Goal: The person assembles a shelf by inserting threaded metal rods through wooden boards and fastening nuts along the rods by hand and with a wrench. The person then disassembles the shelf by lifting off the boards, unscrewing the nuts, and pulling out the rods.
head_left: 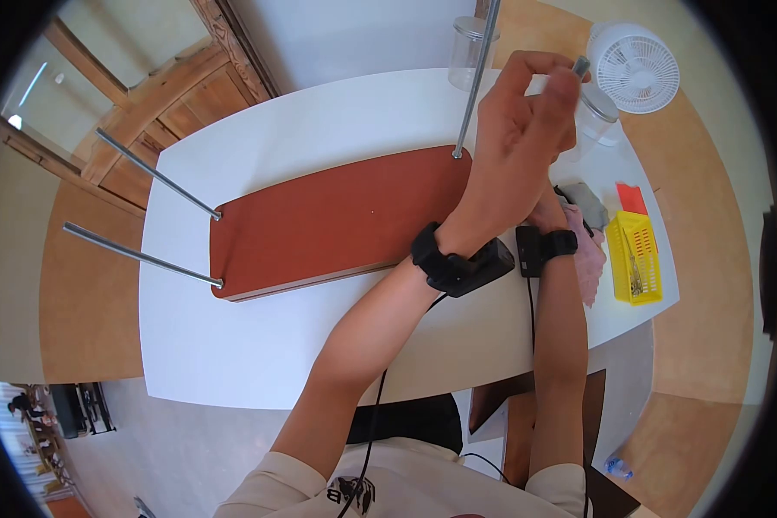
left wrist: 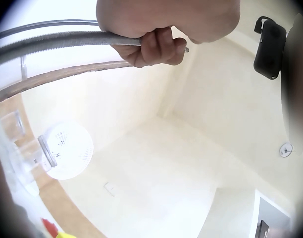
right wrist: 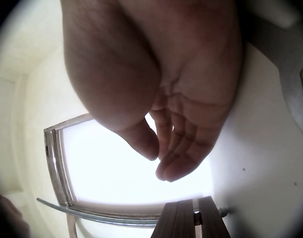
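A reddish-brown board point(head_left: 337, 216) lies on the white table, with slim metal rods rising from its corners. My left hand point(head_left: 527, 129) is raised over the board's right end. Its fingers curl round a metal rod point(head_left: 581, 66), whose tip sticks out past the thumb. Along this rod point(left wrist: 67, 39) fine ridges show in the left wrist view; its lower end is hidden in the head view. Low behind the left wrist, my right hand point(head_left: 546, 211) is partly covered. The right wrist view shows that hand point(right wrist: 156, 94) with loosely bent fingers and nothing between them.
A pink cloth point(head_left: 589, 259) and grey cloth point(head_left: 583, 205) lie beside the right hand. Further right are a yellow basket point(head_left: 634, 259) with small metal parts and a red piece point(head_left: 631, 198). Clear jars point(head_left: 597, 116) and a white fan point(head_left: 636, 69) stand at the back right.
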A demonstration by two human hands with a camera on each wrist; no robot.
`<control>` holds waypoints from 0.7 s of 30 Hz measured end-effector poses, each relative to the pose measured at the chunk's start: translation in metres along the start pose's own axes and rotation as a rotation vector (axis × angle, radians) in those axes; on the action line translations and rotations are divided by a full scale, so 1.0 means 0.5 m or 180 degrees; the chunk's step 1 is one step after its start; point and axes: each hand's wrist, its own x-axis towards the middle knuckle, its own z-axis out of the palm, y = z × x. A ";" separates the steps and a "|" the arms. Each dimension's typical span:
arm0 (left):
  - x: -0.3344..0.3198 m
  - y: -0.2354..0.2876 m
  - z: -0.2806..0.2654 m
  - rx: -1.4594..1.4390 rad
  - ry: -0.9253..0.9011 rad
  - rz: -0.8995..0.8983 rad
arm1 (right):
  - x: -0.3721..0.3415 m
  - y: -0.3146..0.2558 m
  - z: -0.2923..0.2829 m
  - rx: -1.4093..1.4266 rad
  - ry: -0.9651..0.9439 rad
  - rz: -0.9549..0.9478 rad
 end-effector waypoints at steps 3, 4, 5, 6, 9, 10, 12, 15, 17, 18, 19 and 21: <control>0.002 -0.002 -0.002 0.0117 0.0109 0.0078 | -0.026 -0.017 0.022 -0.0211 0.0016 -0.0081; 0.003 -0.005 -0.005 0.0113 0.0143 0.0102 | -0.028 -0.019 0.022 -0.0439 -0.0015 -0.0183; 0.003 -0.005 -0.003 0.0109 0.0145 0.0099 | -0.025 -0.017 0.019 -0.0441 -0.0011 -0.0181; 0.003 -0.006 -0.001 -0.0009 0.0129 0.0136 | -0.017 -0.012 0.015 -0.0251 0.0049 -0.0074; -0.001 -0.006 -0.001 -0.0024 0.0059 0.0174 | -0.029 -0.019 0.024 -0.0093 0.0075 0.0003; -0.001 -0.006 -0.001 0.0078 0.0000 0.0180 | -0.035 -0.024 0.028 -0.0126 0.0040 -0.0032; 0.002 -0.013 -0.002 0.0039 0.0086 0.0192 | -0.032 -0.023 0.025 -0.0295 -0.0033 -0.0156; -0.001 -0.005 0.006 -0.0168 0.0192 0.0127 | -0.022 -0.017 0.017 -0.0423 -0.0089 -0.0213; -0.001 -0.005 0.008 -0.0325 0.0206 0.0056 | -0.020 -0.017 0.013 -0.0376 -0.0081 -0.0154; 0.001 -0.008 0.005 -0.0145 0.0238 0.0153 | -0.022 -0.017 0.013 -0.0551 -0.0142 -0.0253; 0.002 -0.011 0.004 0.0033 0.0268 0.0251 | -0.023 -0.019 0.013 -0.0728 -0.0204 -0.0354; 0.000 -0.006 0.004 -0.0033 0.0230 0.0216 | -0.026 -0.023 0.019 -0.0588 -0.0140 -0.0249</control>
